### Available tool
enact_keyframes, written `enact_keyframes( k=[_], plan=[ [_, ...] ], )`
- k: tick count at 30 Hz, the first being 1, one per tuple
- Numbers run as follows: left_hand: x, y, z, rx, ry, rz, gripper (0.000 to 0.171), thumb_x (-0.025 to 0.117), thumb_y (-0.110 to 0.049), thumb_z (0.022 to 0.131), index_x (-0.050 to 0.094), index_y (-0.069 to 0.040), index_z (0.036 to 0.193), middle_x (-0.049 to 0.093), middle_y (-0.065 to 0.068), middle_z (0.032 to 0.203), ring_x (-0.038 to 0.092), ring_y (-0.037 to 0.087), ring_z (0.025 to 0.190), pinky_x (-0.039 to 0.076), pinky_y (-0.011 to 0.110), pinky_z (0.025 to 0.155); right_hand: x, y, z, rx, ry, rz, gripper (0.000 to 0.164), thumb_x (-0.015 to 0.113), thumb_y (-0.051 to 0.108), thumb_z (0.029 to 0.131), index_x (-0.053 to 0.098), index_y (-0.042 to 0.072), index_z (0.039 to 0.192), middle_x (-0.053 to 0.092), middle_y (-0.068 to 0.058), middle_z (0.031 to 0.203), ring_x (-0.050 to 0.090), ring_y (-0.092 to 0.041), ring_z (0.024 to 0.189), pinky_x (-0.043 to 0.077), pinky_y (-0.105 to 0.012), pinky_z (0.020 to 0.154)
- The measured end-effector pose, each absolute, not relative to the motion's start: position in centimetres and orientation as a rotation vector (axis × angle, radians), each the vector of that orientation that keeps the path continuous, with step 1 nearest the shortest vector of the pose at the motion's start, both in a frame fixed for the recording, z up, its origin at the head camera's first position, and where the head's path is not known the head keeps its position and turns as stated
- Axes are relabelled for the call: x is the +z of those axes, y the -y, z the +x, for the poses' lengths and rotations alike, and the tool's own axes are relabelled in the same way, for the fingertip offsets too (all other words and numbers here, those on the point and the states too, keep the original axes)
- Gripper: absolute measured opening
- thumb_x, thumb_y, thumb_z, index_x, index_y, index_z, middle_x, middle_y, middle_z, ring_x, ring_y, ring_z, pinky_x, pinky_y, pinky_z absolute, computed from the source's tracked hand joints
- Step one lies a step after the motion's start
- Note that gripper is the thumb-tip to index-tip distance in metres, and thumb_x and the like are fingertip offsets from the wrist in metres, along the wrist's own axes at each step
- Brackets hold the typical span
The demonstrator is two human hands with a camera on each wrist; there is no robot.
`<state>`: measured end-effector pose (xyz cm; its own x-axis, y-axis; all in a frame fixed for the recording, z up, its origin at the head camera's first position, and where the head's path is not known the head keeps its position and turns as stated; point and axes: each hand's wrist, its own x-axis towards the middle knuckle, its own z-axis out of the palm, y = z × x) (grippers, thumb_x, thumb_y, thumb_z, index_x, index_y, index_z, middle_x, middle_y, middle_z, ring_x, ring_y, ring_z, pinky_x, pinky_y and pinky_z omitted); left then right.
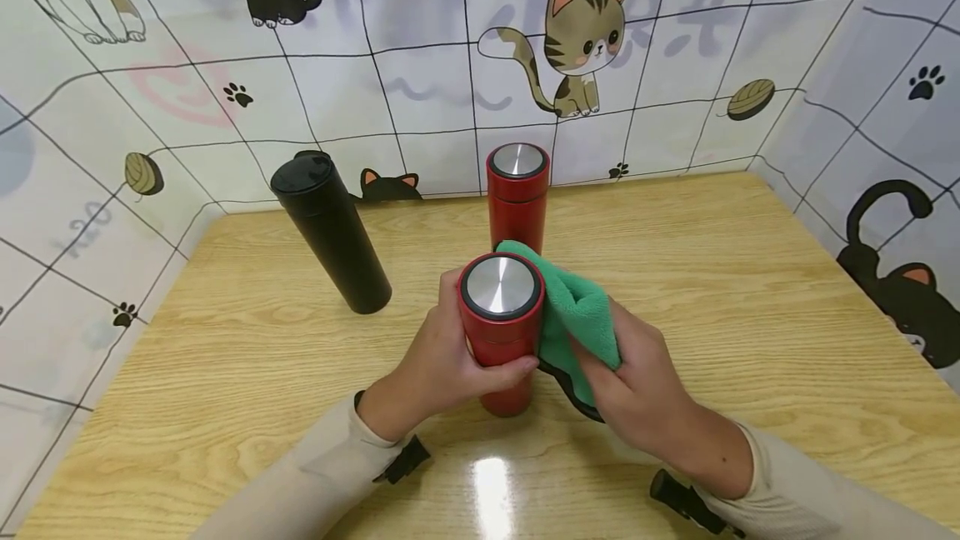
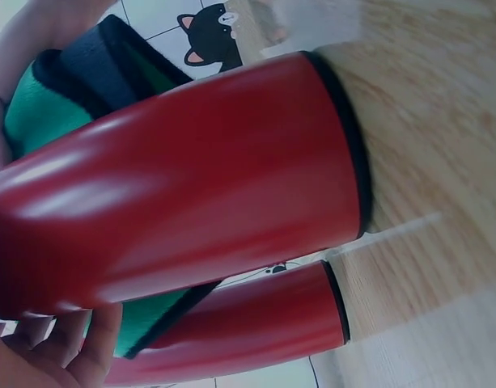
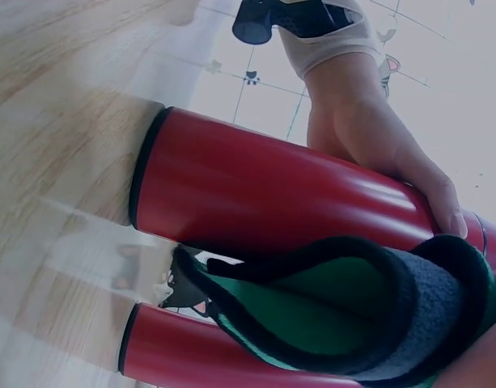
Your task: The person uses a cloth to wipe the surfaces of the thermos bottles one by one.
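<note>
A red thermos bottle (image 1: 504,340) with a silver top stands near the middle of the table. My left hand (image 1: 450,365) grips its upper body, thumb across the front. My right hand (image 1: 637,373) holds a folded green cloth (image 1: 581,315) with a dark edge against the bottle's right side. Part of the cloth reaches behind the bottle, and a grey-blue face (image 3: 438,303) of it shows in the right wrist view. In the left wrist view the bottle's black base (image 2: 345,137) is near the wood surface; whether it touches cannot be told.
A second red thermos bottle (image 1: 518,198) stands just behind, partly covered by the cloth. To the left is a black bottle (image 1: 333,232) on the wooden table (image 1: 225,357). Cat-patterned walls (image 1: 420,90) enclose the back and sides.
</note>
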<state>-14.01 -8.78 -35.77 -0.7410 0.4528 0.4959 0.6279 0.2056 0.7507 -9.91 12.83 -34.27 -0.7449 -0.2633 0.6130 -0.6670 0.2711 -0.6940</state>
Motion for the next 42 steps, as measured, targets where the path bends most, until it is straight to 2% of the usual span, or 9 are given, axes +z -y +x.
enact_keyframes(
  k=[4,11,15,22,25,29,32,36,42],
  plan=[
    [-35.59,8.89,-13.98,-1.576,2.300,-1.054,0.092,0.087,-0.011,0.071,0.026,-0.006,0.140,0.057,0.008,0.135,0.058,0.020,0.122,0.053,0.038,0.102,-34.22,-12.81,-9.95,1.481,2.236,0.830,0.060,0.055,-0.013,0.092,0.047,0.008,0.148,0.057,-0.009,0.144,0.056,-0.009,0.131,0.051,-0.025,0.100],
    [-35.46,8.94,-14.02,-1.525,2.323,-1.027,0.088,0.087,-0.016,0.072,0.033,-0.008,0.141,0.058,0.004,0.133,0.057,0.017,0.123,0.052,0.037,0.103,-34.37,-12.71,-9.92,1.466,2.095,0.848,0.063,0.057,-0.021,0.085,0.052,0.003,0.143,0.062,-0.009,0.138,0.059,-0.008,0.127,0.051,-0.022,0.099],
    [-35.43,8.97,-14.12,-1.510,2.318,-1.017,0.089,0.087,-0.017,0.073,0.035,-0.010,0.144,0.056,0.004,0.134,0.055,0.018,0.125,0.053,0.037,0.102,-34.39,-12.75,-10.02,1.448,2.107,0.859,0.065,0.057,-0.020,0.086,0.051,0.005,0.145,0.060,-0.008,0.140,0.057,-0.007,0.129,0.049,-0.021,0.101],
    [-35.49,9.06,-14.26,-1.449,2.296,-1.025,0.089,0.088,-0.020,0.072,0.039,-0.010,0.145,0.055,0.004,0.134,0.052,0.018,0.126,0.053,0.038,0.101,-34.42,-12.82,-10.08,1.471,2.083,0.859,0.062,0.057,-0.022,0.084,0.052,0.001,0.142,0.061,-0.009,0.139,0.058,-0.009,0.128,0.050,-0.024,0.101],
    [-35.55,9.11,-14.34,-1.432,2.272,-1.041,0.089,0.087,-0.020,0.072,0.039,-0.010,0.145,0.055,0.005,0.134,0.053,0.019,0.125,0.053,0.037,0.100,-34.39,-12.93,-10.09,1.488,2.135,0.848,0.062,0.056,-0.020,0.087,0.050,0.003,0.144,0.059,-0.009,0.141,0.057,-0.010,0.130,0.050,-0.025,0.102],
    [-35.71,9.15,-14.45,-1.460,2.213,-1.065,0.093,0.088,-0.017,0.070,0.032,-0.006,0.145,0.056,0.009,0.135,0.056,0.022,0.123,0.054,0.037,0.100,-34.22,-12.94,-10.18,1.497,2.225,0.837,0.060,0.054,-0.014,0.092,0.047,0.007,0.148,0.056,-0.010,0.144,0.056,-0.009,0.132,0.050,-0.026,0.101],
    [-35.80,9.13,-14.48,-1.487,2.182,-1.067,0.094,0.088,-0.015,0.069,0.029,-0.003,0.142,0.056,0.012,0.135,0.058,0.024,0.121,0.054,0.036,0.098,-34.23,-12.92,-10.20,1.497,2.205,0.843,0.060,0.054,-0.015,0.092,0.048,0.007,0.147,0.057,-0.010,0.143,0.056,-0.009,0.131,0.050,-0.025,0.101],
    [-35.78,9.08,-14.51,-1.477,2.188,-1.064,0.089,0.087,-0.015,0.070,0.031,-0.003,0.138,0.058,0.010,0.132,0.059,0.023,0.119,0.055,0.035,0.095,-34.32,-12.95,-10.16,1.469,2.120,0.851,0.061,0.055,-0.019,0.088,0.052,0.004,0.143,0.060,-0.011,0.140,0.058,-0.008,0.128,0.050,-0.023,0.101],
    [-35.84,9.15,-14.58,-1.455,2.184,-1.087,0.085,0.083,-0.020,0.075,0.031,-0.004,0.141,0.061,0.011,0.130,0.061,0.023,0.117,0.056,0.036,0.095,-34.09,-13.12,-10.21,1.523,2.256,0.851,0.061,0.051,-0.013,0.095,0.043,0.010,0.151,0.052,-0.008,0.149,0.053,-0.011,0.134,0.049,-0.025,0.102]
  ],
)
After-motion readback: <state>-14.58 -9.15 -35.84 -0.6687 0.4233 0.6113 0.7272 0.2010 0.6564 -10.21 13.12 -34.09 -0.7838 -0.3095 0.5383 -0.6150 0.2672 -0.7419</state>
